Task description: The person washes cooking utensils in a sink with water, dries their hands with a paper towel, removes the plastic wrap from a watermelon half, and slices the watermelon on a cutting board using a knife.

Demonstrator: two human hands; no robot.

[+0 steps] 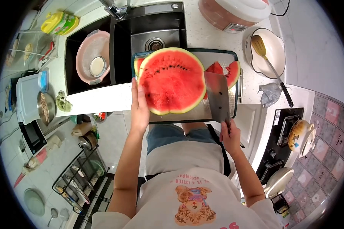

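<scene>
A large cut watermelon piece point(174, 82) lies red face up on a dark-rimmed cutting board point(195, 116). My left hand point(140, 108) rests against the melon's left edge, its fingers stretched along the rind. In my right hand point(230, 133) is the handle of a wide cleaver point(218, 97), whose blade stands just right of the melon. Smaller watermelon wedges point(232, 74) lie at the board's right, partly behind the blade, and another piece point(139, 65) shows at its upper left.
Beyond the board is a black double sink point(120, 57) holding a pink basin point(84, 53). At the right are a white pot point(277, 53) with a spatula point(269, 63), a grey cloth point(270, 94) and a stove point(273, 152). A rice cooker point(233, 15) stands at the back.
</scene>
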